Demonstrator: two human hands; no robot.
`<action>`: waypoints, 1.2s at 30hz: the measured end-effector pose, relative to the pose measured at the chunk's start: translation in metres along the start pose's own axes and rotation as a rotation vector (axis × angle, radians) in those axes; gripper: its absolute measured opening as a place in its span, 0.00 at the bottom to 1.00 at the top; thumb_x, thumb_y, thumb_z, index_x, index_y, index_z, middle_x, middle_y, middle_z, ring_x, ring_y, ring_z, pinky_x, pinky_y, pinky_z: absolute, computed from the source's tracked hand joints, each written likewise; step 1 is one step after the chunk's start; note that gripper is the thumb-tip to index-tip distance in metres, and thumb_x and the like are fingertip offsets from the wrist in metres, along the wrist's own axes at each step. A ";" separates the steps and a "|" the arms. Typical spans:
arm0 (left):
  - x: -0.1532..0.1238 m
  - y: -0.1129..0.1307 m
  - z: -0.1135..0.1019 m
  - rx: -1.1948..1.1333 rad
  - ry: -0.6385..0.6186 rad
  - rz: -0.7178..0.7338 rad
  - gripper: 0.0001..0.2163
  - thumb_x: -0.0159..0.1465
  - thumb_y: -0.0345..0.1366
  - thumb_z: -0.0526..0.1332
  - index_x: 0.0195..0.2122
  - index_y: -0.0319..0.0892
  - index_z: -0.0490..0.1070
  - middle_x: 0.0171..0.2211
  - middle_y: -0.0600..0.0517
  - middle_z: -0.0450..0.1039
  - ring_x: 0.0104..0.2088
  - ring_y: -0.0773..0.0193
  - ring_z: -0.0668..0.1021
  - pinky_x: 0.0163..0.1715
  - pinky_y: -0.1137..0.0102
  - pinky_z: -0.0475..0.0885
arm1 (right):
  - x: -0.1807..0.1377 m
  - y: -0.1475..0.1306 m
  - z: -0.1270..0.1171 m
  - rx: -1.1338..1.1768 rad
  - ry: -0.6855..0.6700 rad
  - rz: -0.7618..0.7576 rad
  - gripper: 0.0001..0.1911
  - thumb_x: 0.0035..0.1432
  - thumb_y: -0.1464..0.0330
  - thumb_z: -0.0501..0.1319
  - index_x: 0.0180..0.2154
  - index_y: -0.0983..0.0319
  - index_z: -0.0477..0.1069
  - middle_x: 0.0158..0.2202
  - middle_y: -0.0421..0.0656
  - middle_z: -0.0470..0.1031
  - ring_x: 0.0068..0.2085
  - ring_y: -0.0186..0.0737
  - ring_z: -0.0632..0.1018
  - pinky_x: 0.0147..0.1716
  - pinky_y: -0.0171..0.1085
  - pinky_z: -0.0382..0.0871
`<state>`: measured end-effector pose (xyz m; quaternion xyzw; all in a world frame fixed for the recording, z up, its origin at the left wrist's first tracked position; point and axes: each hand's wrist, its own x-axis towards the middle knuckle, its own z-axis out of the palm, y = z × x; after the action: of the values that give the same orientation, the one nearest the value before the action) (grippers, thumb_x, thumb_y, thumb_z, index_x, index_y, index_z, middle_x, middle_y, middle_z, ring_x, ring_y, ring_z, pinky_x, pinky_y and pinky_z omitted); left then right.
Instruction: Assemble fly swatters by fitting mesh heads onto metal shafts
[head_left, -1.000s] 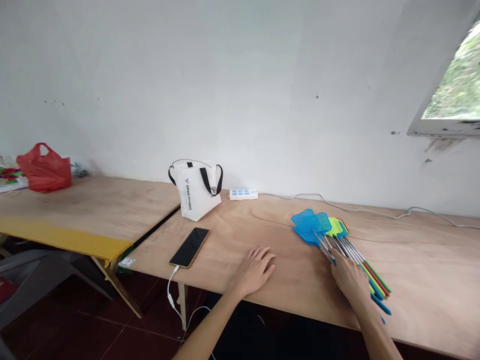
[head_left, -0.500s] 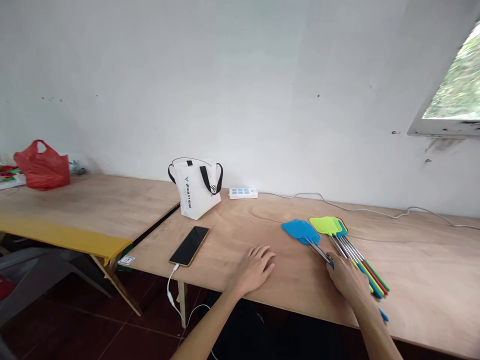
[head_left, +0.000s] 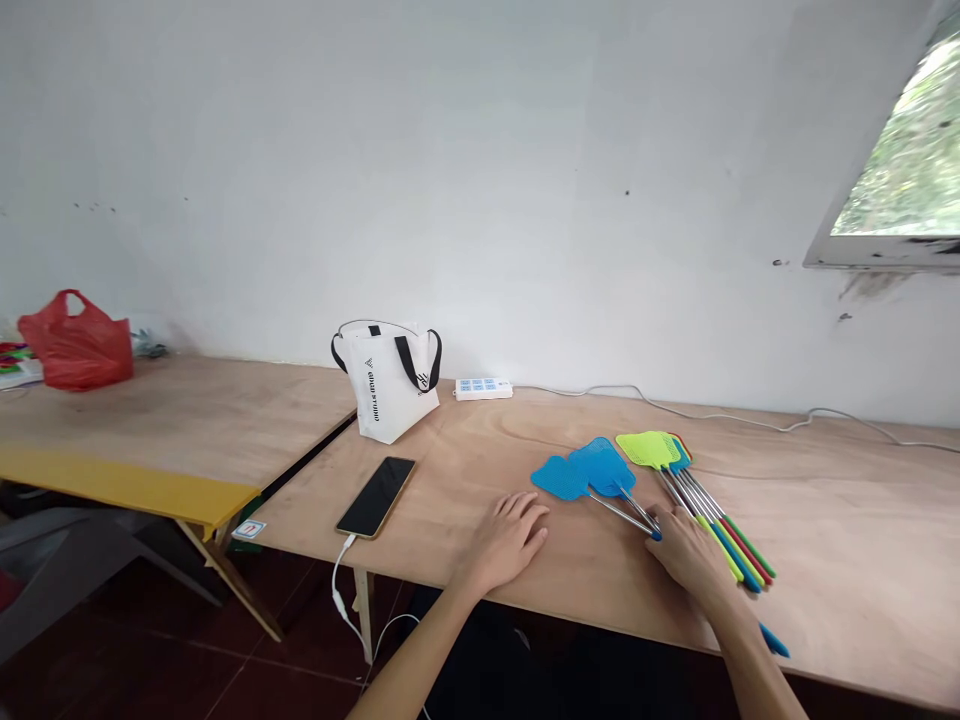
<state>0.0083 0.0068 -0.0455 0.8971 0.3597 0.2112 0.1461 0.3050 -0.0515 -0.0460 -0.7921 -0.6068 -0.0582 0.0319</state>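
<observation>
Far left: a red thin-plastic carrier bag (head_left: 76,350) sat on a brown wooden side table (head_left: 232,405).
Sticker: a small white square label (head_left: 249,529) at the corner of the pale brown wooden worktable (head_left: 847,520) bore a red mark, too small to read.
Phone: a black rectangular smartphone (head_left: 376,497) lay beside it.
Bag: a white boxy tote with black straps (head_left: 386,395) read "STUDIO"; the word above was unclear.
Left hand: the left hand (head_left: 506,540) rested palm down, relaxed, holding nothing.
Blue swatters: at least 2 blue plastic fly swatters with metal shafts (head_left: 551,477) pointed heads up-left, between the hands; their long axes slanted down-right beneath the right hand, the nearer one.
Right hand: the right hand (head_left: 688,550) grasped the blue handles.
Far right: a fanned bunch of multicoloured plastic swatters (head_left: 646,449) lay just beside it.
</observation>
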 end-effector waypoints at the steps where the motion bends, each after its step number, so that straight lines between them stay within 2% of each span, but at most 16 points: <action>1: 0.000 0.000 -0.001 -0.018 -0.001 0.000 0.15 0.73 0.39 0.53 0.58 0.47 0.69 0.65 0.47 0.65 0.66 0.52 0.66 0.67 0.54 0.58 | -0.001 -0.001 -0.001 0.003 0.007 -0.002 0.16 0.60 0.74 0.56 0.49 0.62 0.72 0.42 0.48 0.75 0.42 0.48 0.79 0.35 0.38 0.61; 5: 0.000 -0.002 0.001 -0.227 0.024 -0.063 0.20 0.72 0.43 0.55 0.63 0.47 0.63 0.66 0.45 0.63 0.67 0.51 0.65 0.68 0.53 0.57 | -0.004 -0.007 -0.010 0.035 0.028 -0.019 0.13 0.62 0.73 0.55 0.48 0.61 0.68 0.45 0.47 0.74 0.38 0.44 0.79 0.30 0.37 0.57; 8: 0.003 -0.007 0.005 -0.543 0.101 -0.259 0.32 0.71 0.50 0.55 0.71 0.44 0.48 0.70 0.39 0.57 0.69 0.49 0.61 0.68 0.52 0.56 | -0.007 -0.013 -0.019 0.089 0.021 -0.007 0.14 0.64 0.72 0.53 0.51 0.60 0.65 0.43 0.46 0.77 0.38 0.45 0.80 0.27 0.37 0.53; 10: 0.008 -0.009 0.004 -0.765 0.170 -0.368 0.38 0.69 0.56 0.57 0.72 0.41 0.45 0.70 0.36 0.55 0.70 0.48 0.61 0.68 0.52 0.56 | -0.010 -0.018 -0.025 0.110 0.012 -0.003 0.16 0.65 0.72 0.51 0.53 0.59 0.63 0.38 0.44 0.79 0.37 0.47 0.80 0.27 0.38 0.50; 12: 0.013 -0.011 -0.001 -0.977 0.205 -0.367 0.39 0.66 0.59 0.59 0.70 0.40 0.50 0.69 0.35 0.58 0.69 0.47 0.63 0.67 0.53 0.58 | -0.013 -0.024 -0.029 0.105 0.044 -0.045 0.18 0.65 0.74 0.50 0.54 0.58 0.64 0.37 0.44 0.81 0.36 0.47 0.81 0.29 0.39 0.51; 16: 0.016 -0.010 -0.021 -1.268 0.189 -0.267 0.31 0.66 0.57 0.61 0.64 0.43 0.65 0.65 0.40 0.67 0.65 0.46 0.69 0.64 0.52 0.65 | -0.018 -0.036 -0.031 0.124 0.192 -0.270 0.23 0.63 0.80 0.48 0.52 0.55 0.68 0.44 0.42 0.82 0.41 0.43 0.80 0.38 0.40 0.55; 19: 0.012 -0.013 -0.035 -1.225 0.192 -0.291 0.28 0.60 0.52 0.70 0.57 0.42 0.72 0.59 0.41 0.73 0.62 0.46 0.73 0.64 0.53 0.64 | -0.019 -0.046 -0.027 0.150 0.254 -0.386 0.24 0.63 0.81 0.47 0.52 0.54 0.70 0.45 0.41 0.81 0.43 0.41 0.79 0.41 0.41 0.54; 23: 0.002 -0.023 -0.046 -1.065 -0.030 -0.293 0.24 0.55 0.49 0.75 0.49 0.42 0.78 0.53 0.43 0.78 0.57 0.45 0.77 0.60 0.52 0.68 | -0.019 -0.062 -0.019 0.159 0.300 -0.474 0.26 0.59 0.83 0.50 0.51 0.54 0.71 0.45 0.41 0.79 0.46 0.42 0.76 0.43 0.41 0.53; 26: -0.002 -0.030 -0.053 -1.003 -0.146 -0.242 0.25 0.53 0.47 0.76 0.49 0.42 0.78 0.53 0.44 0.79 0.56 0.46 0.77 0.59 0.52 0.69 | -0.020 -0.073 -0.013 0.151 0.285 -0.500 0.31 0.53 0.85 0.50 0.52 0.55 0.71 0.46 0.43 0.78 0.47 0.44 0.74 0.45 0.41 0.54; 29: -0.003 -0.036 -0.058 -1.032 -0.139 -0.262 0.27 0.53 0.47 0.76 0.51 0.42 0.77 0.53 0.44 0.79 0.55 0.47 0.78 0.59 0.53 0.70 | -0.022 -0.081 -0.007 0.160 0.239 -0.502 0.34 0.49 0.86 0.50 0.53 0.56 0.70 0.46 0.44 0.77 0.47 0.44 0.74 0.44 0.39 0.56; 31: -0.003 -0.038 -0.060 -1.038 -0.155 -0.270 0.26 0.52 0.47 0.76 0.50 0.41 0.78 0.51 0.45 0.80 0.54 0.48 0.78 0.57 0.54 0.71 | -0.022 -0.084 -0.002 0.176 0.213 -0.507 0.34 0.50 0.86 0.49 0.55 0.56 0.70 0.46 0.44 0.76 0.48 0.44 0.74 0.45 0.39 0.57; 36: -0.006 -0.039 -0.062 -0.980 -0.293 -0.235 0.25 0.53 0.49 0.75 0.48 0.41 0.80 0.46 0.48 0.82 0.50 0.49 0.80 0.54 0.57 0.74 | -0.025 -0.092 0.004 0.230 0.219 -0.488 0.31 0.55 0.83 0.51 0.56 0.56 0.70 0.50 0.45 0.77 0.50 0.45 0.75 0.48 0.40 0.59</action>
<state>-0.0484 0.0372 -0.0095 0.6972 0.2929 0.2092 0.6200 0.2099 -0.0510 -0.0552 -0.6030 -0.7749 -0.0801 0.1720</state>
